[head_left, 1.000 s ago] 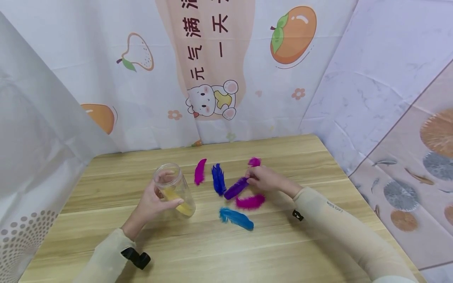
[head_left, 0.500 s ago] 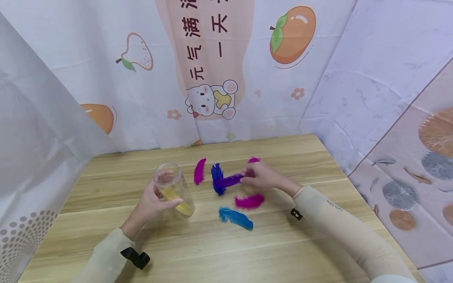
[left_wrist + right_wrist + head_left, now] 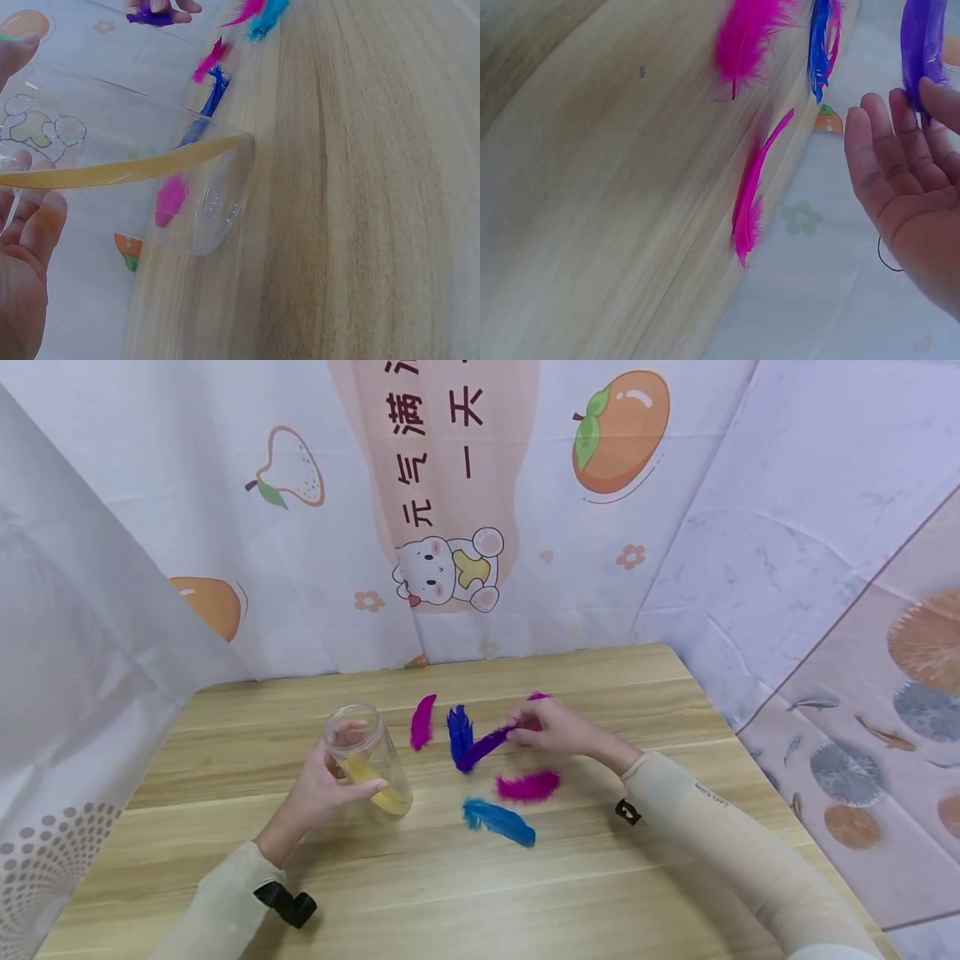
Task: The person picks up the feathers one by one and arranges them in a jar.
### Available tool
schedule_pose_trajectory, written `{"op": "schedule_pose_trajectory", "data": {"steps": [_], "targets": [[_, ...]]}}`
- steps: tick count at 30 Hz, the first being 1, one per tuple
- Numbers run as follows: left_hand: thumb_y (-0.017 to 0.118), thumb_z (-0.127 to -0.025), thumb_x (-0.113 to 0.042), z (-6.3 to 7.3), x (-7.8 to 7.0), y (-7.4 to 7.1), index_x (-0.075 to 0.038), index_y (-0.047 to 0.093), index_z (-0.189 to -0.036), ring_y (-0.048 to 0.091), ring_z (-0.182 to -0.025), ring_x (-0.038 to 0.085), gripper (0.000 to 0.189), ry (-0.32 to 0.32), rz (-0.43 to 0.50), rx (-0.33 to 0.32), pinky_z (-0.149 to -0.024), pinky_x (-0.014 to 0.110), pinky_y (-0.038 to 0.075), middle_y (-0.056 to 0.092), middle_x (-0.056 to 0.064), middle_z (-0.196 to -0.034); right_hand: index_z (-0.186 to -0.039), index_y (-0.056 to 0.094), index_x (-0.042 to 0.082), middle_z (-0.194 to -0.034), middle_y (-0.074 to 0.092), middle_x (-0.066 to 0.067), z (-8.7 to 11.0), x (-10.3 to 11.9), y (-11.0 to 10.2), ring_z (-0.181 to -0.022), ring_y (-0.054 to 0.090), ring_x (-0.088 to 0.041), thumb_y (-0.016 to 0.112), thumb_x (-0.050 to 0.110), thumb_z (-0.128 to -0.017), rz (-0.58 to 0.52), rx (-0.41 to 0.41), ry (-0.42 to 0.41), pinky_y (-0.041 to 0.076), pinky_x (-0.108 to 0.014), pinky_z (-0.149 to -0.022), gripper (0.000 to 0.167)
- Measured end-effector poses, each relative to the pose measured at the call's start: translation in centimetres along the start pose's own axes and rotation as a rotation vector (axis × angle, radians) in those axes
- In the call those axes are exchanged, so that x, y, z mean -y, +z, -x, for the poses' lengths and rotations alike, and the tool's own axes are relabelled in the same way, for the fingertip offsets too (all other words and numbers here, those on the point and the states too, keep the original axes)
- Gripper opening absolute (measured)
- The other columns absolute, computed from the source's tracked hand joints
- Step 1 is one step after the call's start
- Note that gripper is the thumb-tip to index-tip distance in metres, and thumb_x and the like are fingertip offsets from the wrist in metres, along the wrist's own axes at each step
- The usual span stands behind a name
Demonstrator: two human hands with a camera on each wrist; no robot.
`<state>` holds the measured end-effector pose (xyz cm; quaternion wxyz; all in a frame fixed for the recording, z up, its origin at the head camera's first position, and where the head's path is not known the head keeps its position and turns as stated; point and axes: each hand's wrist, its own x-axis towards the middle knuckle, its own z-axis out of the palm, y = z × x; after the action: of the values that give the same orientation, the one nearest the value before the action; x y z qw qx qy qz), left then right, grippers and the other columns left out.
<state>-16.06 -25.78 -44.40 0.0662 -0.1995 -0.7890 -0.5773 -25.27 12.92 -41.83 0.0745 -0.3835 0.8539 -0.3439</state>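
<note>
My left hand (image 3: 315, 793) grips a clear jar (image 3: 389, 760) with an open top, fingers behind it and thumb across the front. Inside the jar lies a long yellow feather (image 3: 127, 171). Between thumb and fingertips, my right hand (image 3: 557, 727) pinches the quill end of a purple feather (image 3: 924, 45). In the head view, the purple feather's far end overlaps the lower part of a dark blue feather (image 3: 459, 733). A magenta feather (image 3: 751, 195) on the table lies near the right hand, partly hidden by it in the head view.
Another magenta feather (image 3: 423, 723) lies between jar and blue feather. Nearer the front are a third magenta feather (image 3: 528, 787) and a light blue feather (image 3: 501, 823). The wooden table (image 3: 450, 902) ends at a printed curtain (image 3: 322, 618) behind.
My right hand has shifted slightly left, carrying the purple feather until it overlaps the blue one, then tilting the feather. The left hand and jar hold still.
</note>
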Motion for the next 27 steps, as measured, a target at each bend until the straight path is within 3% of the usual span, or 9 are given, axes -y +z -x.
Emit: {"op": "schedule_pose_trajectory", "data": {"steps": [5,11,18,27], "targets": [[0.086,-0.074,0.007,0.0,-0.2,0.0,-0.007,0.042,-0.143,0.060,-0.116,0.022,0.083,-0.009,0.006,0.005,-0.087,0.031,0.055,0.057,0.009,-0.130,-0.101,0.072,0.002,-0.091,0.073,0.000,0.0,0.3,-0.2,-0.075,0.061,-0.010,0.073,0.008,-0.094,-0.060,-0.017,-0.004,0.055,-0.029,-0.072,0.009],[0.087,-0.074,0.006,0.1,-0.3,-0.2,-0.008,0.042,-0.143,0.059,-0.116,0.017,0.083,-0.015,-0.010,0.001,-0.086,0.030,0.055,0.057,0.006,-0.130,-0.101,0.072,0.001,-0.093,0.074,-0.010,-0.2,0.8,-0.4,-0.069,0.067,-0.011,0.069,0.000,-0.095,-0.184,-0.030,0.037,0.059,-0.042,-0.062,0.007],[0.086,-0.072,0.009,0.2,-0.1,-0.4,-0.006,0.042,-0.141,0.061,-0.114,0.029,0.083,-0.009,-0.003,-0.006,-0.083,0.032,0.057,0.058,0.009,-0.127,-0.103,0.073,0.003,-0.100,0.073,-0.008,-0.4,1.1,-0.2,-0.073,0.069,-0.017,0.069,-0.002,-0.093,-0.230,-0.069,0.027,0.059,-0.052,-0.065,0.011],[0.087,-0.072,0.007,0.0,0.0,-0.1,-0.007,0.044,-0.141,0.061,-0.114,0.028,0.082,-0.009,0.002,-0.004,-0.083,0.032,0.056,0.058,0.007,-0.128,-0.112,0.074,0.004,-0.099,0.074,-0.006,-0.4,1.1,-0.3,-0.073,0.068,-0.015,0.071,0.002,-0.094,-0.258,-0.054,0.059,0.059,-0.052,-0.067,0.018]]}}
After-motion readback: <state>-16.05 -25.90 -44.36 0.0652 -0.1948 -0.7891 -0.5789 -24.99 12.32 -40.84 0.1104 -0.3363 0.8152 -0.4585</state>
